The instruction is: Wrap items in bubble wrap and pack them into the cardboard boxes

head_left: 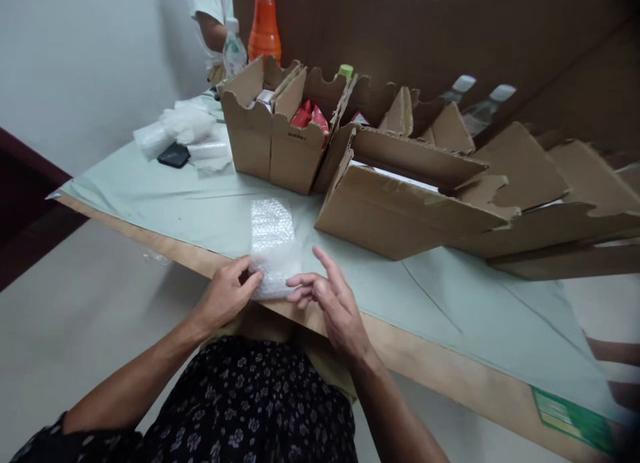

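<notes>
A strip of clear bubble wrap (273, 240) lies on the pale green table cover (200, 210), its near end rolled up at the table's front edge. My left hand (227, 296) grips the left side of that rolled end, fingers curled onto it. My right hand (327, 300) touches the right side with its fingertips, the fingers partly spread. Whatever may be inside the roll is hidden.
Several open cardboard boxes (280, 126) stand in a row behind the wrap; one holds red packets (311, 118). A large flat box (400, 203) lies to the right. At the back left are plastic bags (187, 126), a black phone (173, 155), bottles (264, 23) and another person's arm (213, 30).
</notes>
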`<state>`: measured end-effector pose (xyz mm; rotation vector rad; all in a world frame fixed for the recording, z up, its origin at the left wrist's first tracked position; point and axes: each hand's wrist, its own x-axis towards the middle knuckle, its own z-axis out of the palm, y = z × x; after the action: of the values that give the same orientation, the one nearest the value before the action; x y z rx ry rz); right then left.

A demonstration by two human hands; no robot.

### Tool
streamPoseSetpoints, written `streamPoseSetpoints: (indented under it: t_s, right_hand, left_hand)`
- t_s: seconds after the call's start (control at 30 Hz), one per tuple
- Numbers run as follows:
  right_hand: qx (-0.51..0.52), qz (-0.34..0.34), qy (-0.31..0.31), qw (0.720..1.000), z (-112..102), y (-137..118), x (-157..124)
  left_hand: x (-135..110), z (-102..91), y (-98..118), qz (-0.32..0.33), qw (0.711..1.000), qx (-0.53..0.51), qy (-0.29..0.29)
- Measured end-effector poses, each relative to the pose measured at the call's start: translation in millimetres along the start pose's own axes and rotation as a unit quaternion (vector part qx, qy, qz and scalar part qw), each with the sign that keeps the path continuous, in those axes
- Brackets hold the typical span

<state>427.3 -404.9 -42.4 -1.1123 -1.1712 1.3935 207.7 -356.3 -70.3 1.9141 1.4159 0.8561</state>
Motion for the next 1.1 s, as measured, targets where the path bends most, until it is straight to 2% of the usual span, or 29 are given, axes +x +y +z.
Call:
streamPoseSetpoints:
  t_s: [0.07, 0.1, 0.17, 0.23, 0.3, 0.33, 0.43, 0.5, 0.57, 0.63, 0.77, 0.87, 0.93, 0.97, 1.03, 1.1]
  right_hand:
    - [-0.148, -0.082, 0.046, 0.984, -4.7, 0.6, -0.8]
    - [-0.236, -0.128, 0.049, 0.962, -6.9, 2.5, -2.2]
    - [-0.400, -0.205, 0.015, 0.893, -9.2, 9.6, -3.0]
    - [-0.517, -0.245, -0.032, 0.820, -8.5, 19.6, 1.5]
    - [-0.578, -0.261, -0.059, 0.771, -7.3, 29.5, 10.5]
    - [-0.589, -0.271, -0.065, 0.759, -7.3, 33.2, 15.4]
    - [-0.570, -0.303, -0.073, 0.760, -12.9, 34.2, 22.5]
    - [-0.552, -0.303, -0.083, 0.772, -20.3, 26.2, 15.8]
    - [-0.555, -0.270, -0.090, 0.781, -28.3, 14.4, 0.1]
    - [-0.563, -0.224, -0.100, 0.789, -34.2, 3.3, -19.1]
    - [-0.531, -0.177, -0.115, 0.821, -38.7, -2.0, -41.8]
    - [-0.487, -0.164, -0.073, 0.854, -39.2, 7.8, -40.1]
    - [-0.463, -0.172, -0.022, 0.869, -39.3, 14.0, -37.1]
    - [-0.459, -0.189, 0.012, 0.868, -39.3, 15.8, -36.6]
    - [-0.473, -0.236, 0.077, 0.845, -39.3, 17.0, -38.0]
    - [-0.515, -0.271, 0.086, 0.809, -39.1, 17.1, -40.7]
  left_hand:
    - [12.9, 4.3, -4.3, -0.030, 0.999, 0.031, 0.000]
    - [16.7, 5.1, -6.2, -0.029, 0.998, 0.047, 0.001]
    - [20.0, 5.9, -9.5, -0.018, 0.997, 0.079, 0.010]
    - [19.8, 6.3, -12.4, -0.008, 0.994, 0.107, 0.013]
    - [17.3, 5.4, -14.6, 0.011, 0.992, 0.125, 0.025]
    - [14.9, 4.2, -14.8, 0.028, 0.990, 0.131, 0.042]
    - [2.0, 0.3, -8.2, 0.113, 0.979, 0.144, 0.088]
    - [-11.0, 2.8, 2.4, 0.197, 0.969, 0.138, 0.059]
    - [-24.8, 12.1, 14.7, 0.274, 0.955, 0.114, 0.001]
    - [-36.4, 25.3, 24.9, 0.307, 0.948, 0.081, -0.017]
    - [-48.2, 41.8, 32.2, 0.270, 0.961, 0.059, 0.016]
    - [-48.6, 39.8, 30.3, 0.236, 0.970, 0.057, 0.013]
    - [-45.4, 37.3, 28.2, 0.201, 0.978, 0.046, 0.021]
    - [-43.0, 36.9, 27.0, 0.182, 0.982, 0.042, 0.027]
    - [-37.3, 38.0, 24.5, 0.150, 0.987, 0.043, 0.031]
    - [-32.0, 40.3, 21.9, 0.135, 0.989, 0.055, 0.023]
